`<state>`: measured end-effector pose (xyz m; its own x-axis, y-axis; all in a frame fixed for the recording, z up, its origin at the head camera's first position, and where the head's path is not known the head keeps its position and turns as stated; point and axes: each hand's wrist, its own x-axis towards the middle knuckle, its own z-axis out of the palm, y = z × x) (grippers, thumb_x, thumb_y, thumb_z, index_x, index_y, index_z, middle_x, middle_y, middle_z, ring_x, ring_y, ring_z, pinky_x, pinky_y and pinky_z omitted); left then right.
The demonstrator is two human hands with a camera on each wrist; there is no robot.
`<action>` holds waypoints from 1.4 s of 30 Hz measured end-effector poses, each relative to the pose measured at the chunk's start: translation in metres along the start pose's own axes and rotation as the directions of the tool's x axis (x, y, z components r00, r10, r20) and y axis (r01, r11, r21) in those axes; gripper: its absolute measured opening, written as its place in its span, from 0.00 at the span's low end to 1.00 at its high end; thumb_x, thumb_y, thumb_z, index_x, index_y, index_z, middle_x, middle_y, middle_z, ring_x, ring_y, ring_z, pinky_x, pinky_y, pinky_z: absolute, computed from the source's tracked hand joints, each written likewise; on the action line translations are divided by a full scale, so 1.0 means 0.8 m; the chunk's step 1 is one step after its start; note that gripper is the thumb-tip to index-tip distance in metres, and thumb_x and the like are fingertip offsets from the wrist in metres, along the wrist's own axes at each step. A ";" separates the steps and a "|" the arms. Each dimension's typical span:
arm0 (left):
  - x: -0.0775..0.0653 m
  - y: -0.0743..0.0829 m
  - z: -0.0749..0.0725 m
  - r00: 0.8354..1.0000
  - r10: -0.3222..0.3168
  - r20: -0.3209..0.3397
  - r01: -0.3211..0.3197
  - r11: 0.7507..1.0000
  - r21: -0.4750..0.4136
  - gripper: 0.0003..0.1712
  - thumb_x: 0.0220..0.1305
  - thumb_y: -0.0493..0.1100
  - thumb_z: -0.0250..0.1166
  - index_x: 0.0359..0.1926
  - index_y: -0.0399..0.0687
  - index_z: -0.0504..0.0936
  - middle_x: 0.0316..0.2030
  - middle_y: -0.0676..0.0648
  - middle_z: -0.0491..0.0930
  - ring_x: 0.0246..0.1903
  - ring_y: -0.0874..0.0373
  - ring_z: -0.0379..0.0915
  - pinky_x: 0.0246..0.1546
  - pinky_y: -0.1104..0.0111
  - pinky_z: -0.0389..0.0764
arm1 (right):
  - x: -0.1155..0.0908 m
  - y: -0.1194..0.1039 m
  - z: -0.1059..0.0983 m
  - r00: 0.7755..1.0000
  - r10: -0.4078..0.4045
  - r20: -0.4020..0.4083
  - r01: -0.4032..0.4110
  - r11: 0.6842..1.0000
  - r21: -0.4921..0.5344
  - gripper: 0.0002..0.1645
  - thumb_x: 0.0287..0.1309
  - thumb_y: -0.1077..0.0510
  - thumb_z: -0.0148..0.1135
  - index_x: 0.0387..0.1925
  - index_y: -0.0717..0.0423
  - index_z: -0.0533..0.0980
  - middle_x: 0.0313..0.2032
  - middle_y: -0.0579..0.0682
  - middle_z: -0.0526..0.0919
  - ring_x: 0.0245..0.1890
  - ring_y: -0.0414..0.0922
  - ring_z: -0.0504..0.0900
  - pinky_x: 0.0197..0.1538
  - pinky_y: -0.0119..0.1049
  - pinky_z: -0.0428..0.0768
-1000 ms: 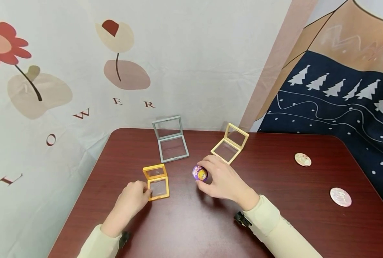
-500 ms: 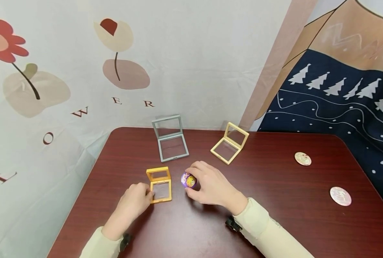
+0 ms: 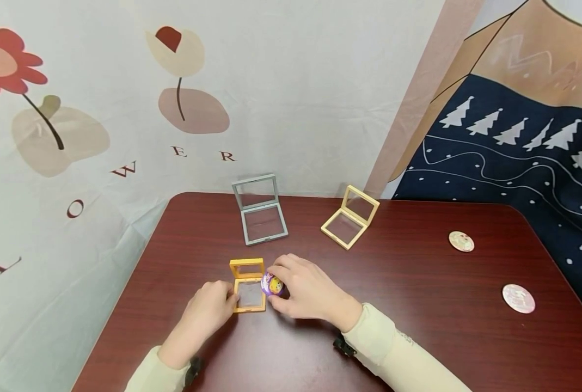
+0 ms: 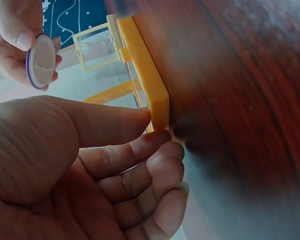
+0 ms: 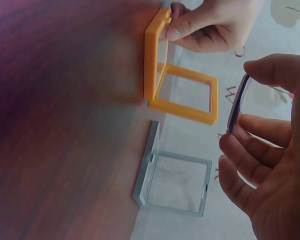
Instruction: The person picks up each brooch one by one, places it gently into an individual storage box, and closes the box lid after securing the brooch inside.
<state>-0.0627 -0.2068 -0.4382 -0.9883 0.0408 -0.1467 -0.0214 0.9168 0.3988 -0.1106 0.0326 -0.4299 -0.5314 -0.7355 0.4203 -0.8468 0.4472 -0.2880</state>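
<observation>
My left hand (image 3: 207,309) pinches the left edge of a small orange display case (image 3: 247,262), thumb and index finger at its corner in the left wrist view. The case stands hinged open on the table, its lid raised at the back and clear film in both halves. In my right hand (image 3: 311,289) a round purple button badge (image 3: 273,284) with a yellow-haired cartoon figure is gripped by its rim. It hovers at the right edge of the case; whether they touch I cannot tell. Its white back (image 4: 41,62) faces the left wrist camera, while the right wrist view shows it edge-on.
Behind, a larger grey-blue case (image 3: 266,239) and a pale yellow case (image 3: 349,243) stand hinged open on the dark red table (image 3: 418,283). Two round badges lie at the right: a cream one (image 3: 461,241) and a pink one (image 3: 518,298). A printed cloth (image 3: 295,109) hangs behind.
My right hand has carried the purple badge leftward and toward me, up to the orange case. My left hand has shifted the orange case slightly right and nearer.
</observation>
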 end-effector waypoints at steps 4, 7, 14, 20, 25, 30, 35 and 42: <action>-0.001 0.002 0.001 1.000 0.002 0.005 -0.002 1.000 -0.001 0.16 0.68 0.38 0.69 0.21 0.49 0.80 0.18 0.52 0.74 0.20 0.56 0.68 0.21 0.59 0.72 | 0.003 -0.007 0.006 1.000 -0.010 0.022 0.010 1.000 -0.003 0.24 0.55 0.50 0.75 0.50 0.59 0.84 0.46 0.48 0.83 0.44 0.42 0.79 0.49 0.31 0.80; -0.002 0.003 0.001 1.000 0.009 0.007 -0.009 1.000 -0.001 0.18 0.68 0.38 0.69 0.20 0.50 0.77 0.17 0.51 0.72 0.20 0.55 0.66 0.21 0.59 0.70 | 0.006 -0.013 0.010 0.999 -0.016 0.044 0.017 1.000 -0.009 0.24 0.57 0.50 0.74 0.50 0.60 0.84 0.46 0.48 0.83 0.46 0.42 0.80 0.51 0.32 0.80; -0.005 0.005 0.004 1.000 0.021 0.019 -0.021 1.000 0.012 0.23 0.67 0.37 0.67 0.16 0.51 0.70 0.16 0.51 0.68 0.19 0.55 0.64 0.19 0.61 0.67 | 0.012 -0.027 0.024 0.997 -0.029 0.078 0.032 0.999 -0.038 0.19 0.57 0.51 0.73 0.47 0.58 0.84 0.44 0.47 0.83 0.44 0.43 0.80 0.50 0.31 0.79; -0.010 0.008 0.005 0.999 0.040 0.015 -0.041 0.999 0.021 0.23 0.66 0.36 0.68 0.16 0.51 0.69 0.17 0.51 0.69 0.19 0.55 0.63 0.19 0.62 0.66 | 0.014 -0.035 0.036 0.991 -0.037 0.128 0.048 0.995 -0.088 0.16 0.56 0.51 0.73 0.43 0.56 0.83 0.45 0.47 0.83 0.45 0.42 0.80 0.51 0.32 0.79; -0.014 0.010 0.003 0.999 0.054 0.004 -0.054 0.998 0.032 0.24 0.66 0.36 0.68 0.16 0.52 0.68 0.17 0.51 0.69 0.19 0.55 0.63 0.18 0.60 0.67 | 0.013 -0.039 0.043 0.986 -0.008 0.165 0.028 0.992 -0.119 0.16 0.57 0.51 0.73 0.44 0.55 0.84 0.44 0.46 0.82 0.45 0.41 0.80 0.48 0.33 0.80; -0.015 0.011 0.003 0.997 0.075 -0.002 -0.075 0.997 0.035 0.24 0.66 0.36 0.69 0.17 0.52 0.69 0.17 0.51 0.70 0.19 0.55 0.64 0.18 0.59 0.67 | 0.012 -0.043 0.048 0.984 0.001 0.178 0.030 0.985 -0.170 0.15 0.57 0.50 0.74 0.42 0.55 0.84 0.42 0.46 0.83 0.43 0.41 0.81 0.44 0.35 0.82; -0.016 0.011 0.003 0.996 0.084 0.001 -0.084 0.996 0.029 0.22 0.64 0.34 0.69 0.17 0.52 0.71 0.17 0.53 0.70 0.19 0.56 0.64 0.18 0.60 0.67 | 0.011 -0.045 0.055 0.980 -0.002 0.198 0.044 0.977 -0.210 0.13 0.61 0.51 0.72 0.42 0.55 0.86 0.42 0.46 0.84 0.42 0.41 0.81 0.45 0.34 0.82; -0.016 0.012 0.003 0.997 0.083 0.011 -0.083 0.996 0.023 0.20 0.63 0.32 0.68 0.17 0.52 0.74 0.18 0.52 0.73 0.20 0.56 0.66 0.19 0.60 0.69 | 0.010 -0.047 0.061 0.979 0.002 0.206 0.051 0.965 -0.256 0.14 0.66 0.48 0.70 0.43 0.54 0.86 0.43 0.46 0.85 0.42 0.42 0.81 0.44 0.34 0.82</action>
<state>-0.0502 -0.1976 -0.4350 -0.9850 0.1207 -0.1231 0.0640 0.9191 0.3887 -0.0820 -0.0151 -0.4575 -0.5172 -0.8234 0.2335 -0.8509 0.5241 -0.0364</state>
